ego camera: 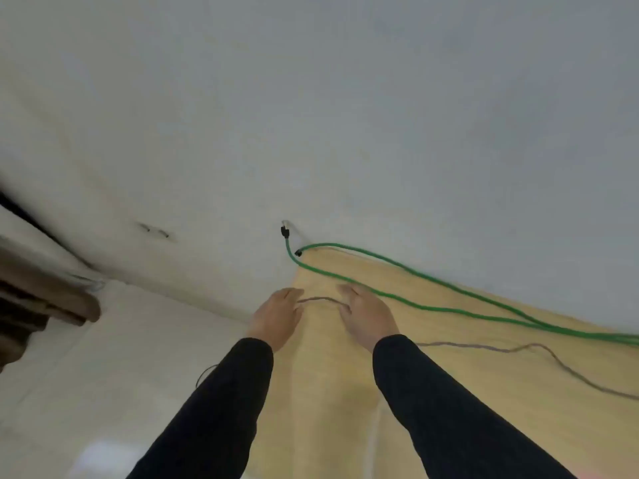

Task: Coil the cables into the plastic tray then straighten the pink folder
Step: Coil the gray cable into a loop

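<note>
Between both hands (278, 314) (368, 314), thin grey cable (320, 299) arcs slackly.

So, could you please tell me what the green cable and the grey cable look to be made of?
Green cable: seemingly matte rubbery plastic sheath, with black plug ends. Grey cable: thinner, dull, bends limply between both hands; likely soft plastic, too blurred to confirm.
</note>
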Tool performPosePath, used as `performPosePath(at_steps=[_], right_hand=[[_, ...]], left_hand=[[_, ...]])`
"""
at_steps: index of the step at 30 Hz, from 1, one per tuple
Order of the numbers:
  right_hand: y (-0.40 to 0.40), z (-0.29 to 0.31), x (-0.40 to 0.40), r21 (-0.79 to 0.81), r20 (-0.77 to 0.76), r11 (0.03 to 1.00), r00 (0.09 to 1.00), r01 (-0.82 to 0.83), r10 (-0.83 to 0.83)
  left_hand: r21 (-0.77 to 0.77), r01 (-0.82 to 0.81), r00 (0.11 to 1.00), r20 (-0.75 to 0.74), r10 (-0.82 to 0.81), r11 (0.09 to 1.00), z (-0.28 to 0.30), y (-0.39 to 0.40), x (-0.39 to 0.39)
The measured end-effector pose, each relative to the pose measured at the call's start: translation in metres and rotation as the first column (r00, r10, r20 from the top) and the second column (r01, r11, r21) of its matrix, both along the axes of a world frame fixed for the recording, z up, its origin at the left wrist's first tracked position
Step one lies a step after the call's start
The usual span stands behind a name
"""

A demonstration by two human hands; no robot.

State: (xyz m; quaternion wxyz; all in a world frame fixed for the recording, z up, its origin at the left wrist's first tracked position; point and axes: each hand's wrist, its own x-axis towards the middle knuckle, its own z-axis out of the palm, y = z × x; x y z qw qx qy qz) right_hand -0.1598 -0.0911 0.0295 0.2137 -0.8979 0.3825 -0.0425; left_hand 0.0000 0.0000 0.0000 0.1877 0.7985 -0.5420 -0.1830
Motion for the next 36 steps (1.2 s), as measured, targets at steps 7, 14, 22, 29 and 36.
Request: performPosePath(at_steps=[7, 14, 22, 29, 36], right_hand=[[-0.015, -0.047, 0.045, 0.102, 0.019, 0.993, 0.998, 0.061, -0.064], [-0.022, -0.052, 0.055, 0.151, 0.077, 0.981, 0.988, 0.122, -0.135], [-0.043, 0.018, 0.062, 0.223, 0.377, 0.951, 0.880, 0.214, -0.287], [-0.059, 0.103, 0.037, 0.205, 0.575, 0.949, 0.755, 0.240, -0.315], [-0.078, 0.170, -0.026, 0.143, 0.711, 0.948, 0.637, 0.283, -0.297]], left_hand=[[-0.145, 0.070, 0.987, -0.133, -0.089, 0.987, -0.048, -0.017, 0.024], [-0.234, 0.057, 0.964, -0.240, -0.114, 0.971, -0.061, -0.029, 0.043], [-0.347, -0.196, 0.850, -0.527, -0.018, 0.917, 0.022, -0.055, 0.067], [-0.430, -0.175, 0.741, -0.650, -0.169, 0.886, 0.106, -0.077, 0.031], [-0.474, -0.147, 0.530, -0.779, -0.336, 0.868, 0.160, -0.083, -0.051]])
